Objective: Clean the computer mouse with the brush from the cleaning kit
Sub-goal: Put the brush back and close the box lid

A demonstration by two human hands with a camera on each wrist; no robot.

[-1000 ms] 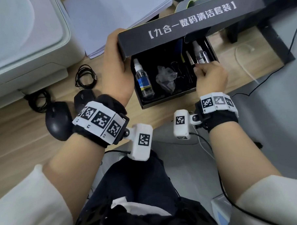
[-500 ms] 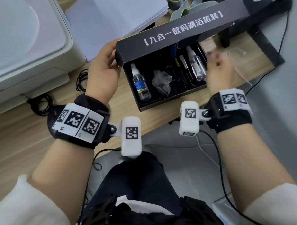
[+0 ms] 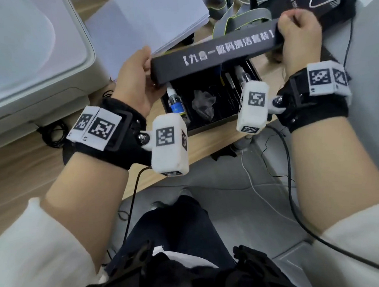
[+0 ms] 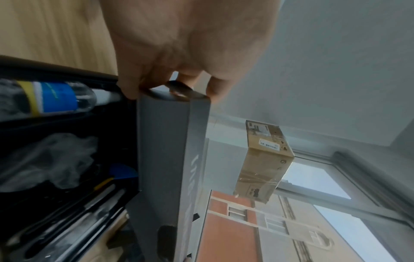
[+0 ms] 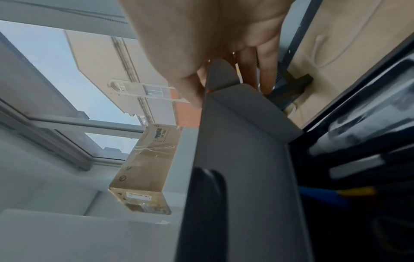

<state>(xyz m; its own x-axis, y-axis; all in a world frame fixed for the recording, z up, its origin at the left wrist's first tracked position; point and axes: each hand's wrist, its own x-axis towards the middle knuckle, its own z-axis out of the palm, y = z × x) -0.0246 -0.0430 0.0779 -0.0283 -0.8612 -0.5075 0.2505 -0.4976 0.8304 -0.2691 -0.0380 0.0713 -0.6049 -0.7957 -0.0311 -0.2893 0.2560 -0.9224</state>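
While both of my hands hold the black lid (image 3: 219,55) of the cleaning kit, one at each end, the lid stands tilted above the open box (image 3: 206,99) on the bench (image 3: 18,172). My left hand (image 3: 133,80) has its grip closed on the lid's left end, thumb on one face and fingers on the other, as the left wrist view shows (image 4: 179,53). My right hand (image 3: 299,36) has its grip closed on the right end, fingers curled over the edge; in the right wrist view the thumb and fingers (image 5: 266,70) pinch a corner flap of the lid.

Under the lid, the box lies near the front edge of the bench. In its left compartment lies a small clear spray bottle (image 3: 176,100) with a blue label. Beside it sits a crumpled clear plastic bag (image 3: 204,101). Farther right are several thin tools (image 3: 231,85) lying side by side, partly hidden by my right wrist camera; I cannot tell which of them is the brush. The mouse does not show in any of my views.

To the left of the box stands a white printer (image 3: 28,52), with a stack of white paper (image 3: 146,21) behind my left hand. A coil of black cable (image 3: 53,134) lies on the bench at the printer's foot. Grey straps (image 3: 233,17) lie behind the lid.
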